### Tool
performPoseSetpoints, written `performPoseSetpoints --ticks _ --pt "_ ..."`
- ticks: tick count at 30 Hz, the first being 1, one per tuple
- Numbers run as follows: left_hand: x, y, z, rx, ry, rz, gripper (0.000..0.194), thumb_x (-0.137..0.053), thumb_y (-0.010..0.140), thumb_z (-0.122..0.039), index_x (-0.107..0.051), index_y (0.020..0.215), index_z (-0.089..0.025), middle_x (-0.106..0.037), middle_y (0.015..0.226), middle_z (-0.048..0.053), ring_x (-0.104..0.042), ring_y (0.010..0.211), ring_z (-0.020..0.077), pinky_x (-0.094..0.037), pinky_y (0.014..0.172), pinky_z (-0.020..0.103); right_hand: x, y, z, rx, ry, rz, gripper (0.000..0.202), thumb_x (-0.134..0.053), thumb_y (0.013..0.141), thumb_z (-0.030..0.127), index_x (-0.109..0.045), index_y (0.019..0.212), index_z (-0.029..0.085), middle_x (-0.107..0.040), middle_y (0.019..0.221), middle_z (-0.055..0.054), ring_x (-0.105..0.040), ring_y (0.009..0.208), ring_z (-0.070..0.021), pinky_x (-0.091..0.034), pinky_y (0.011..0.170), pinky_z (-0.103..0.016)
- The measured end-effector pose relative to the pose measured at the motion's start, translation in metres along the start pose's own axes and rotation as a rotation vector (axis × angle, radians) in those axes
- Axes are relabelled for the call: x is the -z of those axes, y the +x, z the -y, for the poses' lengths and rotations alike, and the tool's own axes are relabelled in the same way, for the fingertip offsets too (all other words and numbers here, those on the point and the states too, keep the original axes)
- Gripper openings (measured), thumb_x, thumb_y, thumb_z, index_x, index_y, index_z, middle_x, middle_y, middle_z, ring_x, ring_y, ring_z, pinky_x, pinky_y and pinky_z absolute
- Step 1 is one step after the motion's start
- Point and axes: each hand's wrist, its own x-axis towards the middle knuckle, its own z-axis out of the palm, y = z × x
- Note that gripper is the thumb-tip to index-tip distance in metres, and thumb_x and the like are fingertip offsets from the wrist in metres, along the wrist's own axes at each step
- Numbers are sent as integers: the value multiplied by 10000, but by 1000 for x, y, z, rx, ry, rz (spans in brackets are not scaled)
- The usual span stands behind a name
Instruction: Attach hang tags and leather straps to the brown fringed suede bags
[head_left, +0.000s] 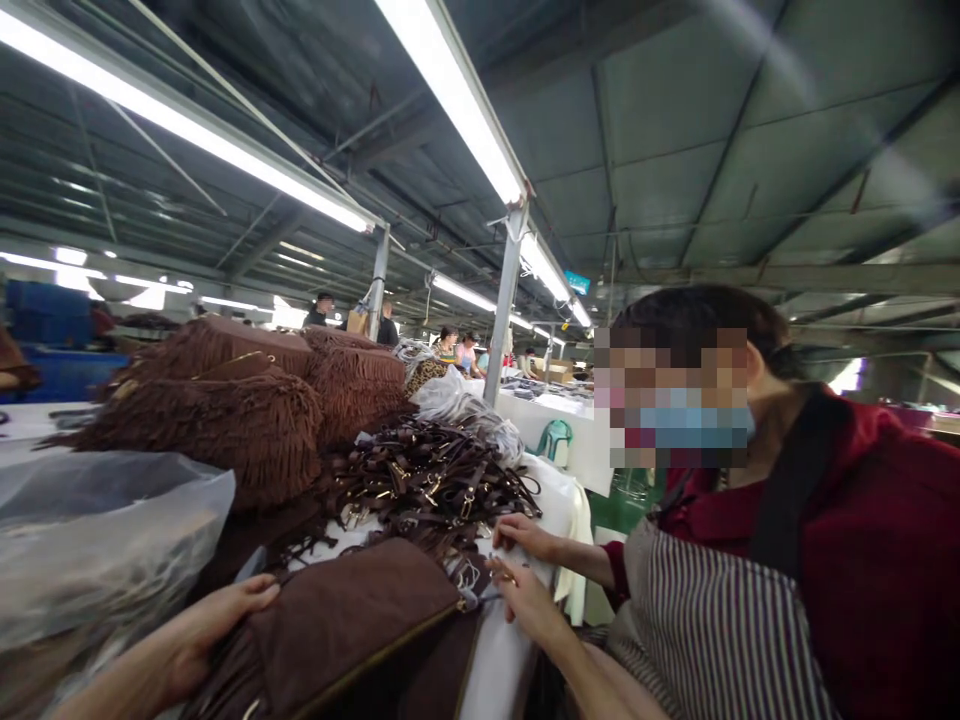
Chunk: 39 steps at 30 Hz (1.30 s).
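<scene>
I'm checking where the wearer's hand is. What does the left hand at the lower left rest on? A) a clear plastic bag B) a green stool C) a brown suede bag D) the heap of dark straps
C: the left hand lies flat on the brown suede bag, below the plastic bag and well short of the straps.

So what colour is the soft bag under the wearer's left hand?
Dark brown: a suede-like bag with a gold-toned edge, under the left hand; head view.

Bright ceiling tube lights (450, 90) glare overhead; edges bend wide-angle, foreground dim and slightly blurred.
</scene>
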Motion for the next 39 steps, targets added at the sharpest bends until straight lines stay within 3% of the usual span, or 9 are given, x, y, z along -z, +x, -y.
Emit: performPoseSetpoints --ticks 3,6,12,15,18,23,28,33,39 --pt "17 17 9 2 111 22 310 -757 546 -350 -515 688 -219 -646 608 19 -711 720 286 -582 743 393 -7 -13 11 216 -99 50 346 -514 804 17 -689 1030 212 -598 1252 -54 -614 1075 -191 -449 959 -295" --pt "21 20 9 -166 698 -86 58 -591 654 -253 -573 642 -199 -670 673 68 -709 822 317 -554 799 391 -15 -25 15 296 -220 43 291 -545 779 35 -683 965 212 -609 1205 -58 -606 1086 -219 -435 940 -291" --pt "-54 -30 -5 -379 1650 -262 560 -429 880 -280 -498 1404 -95 -437 1480 211 -435 1354 360 -375 1074 521 -25 -23 7 225 -403 -32 204 -479 906 31 -622 1010 132 -661 907 -70 -645 859 -243 -473 796 -385" --pt "-94 -46 11 -344 1707 7 795 -606 756 -243 -345 1503 -166 -217 1582 188 -249 1445 393 -267 1119 614 -19 -18 10 246 -374 -58 164 -510 904 30 -614 967 140 -642 827 -15 -631 792 -206 -474 768 -361" --pt "-106 -45 26 -311 1773 9 939 -540 621 34 -324 1507 -190 -184 1570 224 -260 1423 444 -330 1039 677 -8 -11 21 290 -245 -122 131 -503 898 72 -600 897 160 -620 769 -18 -615 750 -213 -444 727 -339" --pt "-79 -36 -2 -394 1496 -24 594 -360 784 37 -587 1314 -110 -644 1263 180 -604 1186 263 -437 1018 375 13 4 33 340 160 -264 205 -489 911 383 -568 832 211 -616 933 -82 -580 913 -241 -433 751 -310" --pt "-48 -24 -45 -509 1135 -19 316 -436 713 -132 -679 911 -175 -728 1009 63 -654 1007 255 -462 869 303 14 3 34 155 636 -184 607 -338 842 775 -535 852 201 -493 653 8 -373 433 -108 -250 377 -217" --pt "-36 -8 -52 -412 825 33 305 -442 568 -297 -606 794 -174 -719 828 46 -653 846 284 -470 678 286 -9 -14 48 89 849 126 745 -644 702 699 -576 1171 124 -542 611 27 -312 363 -69 -168 321 -185" --pt "-29 -1 -53 -435 871 18 323 -450 566 -322 -624 796 -178 -729 853 41 -661 880 284 -484 730 289 -25 13 62 75 800 110 585 -535 895 570 -469 1338 194 -510 627 67 -351 390 -66 -183 358 -160"
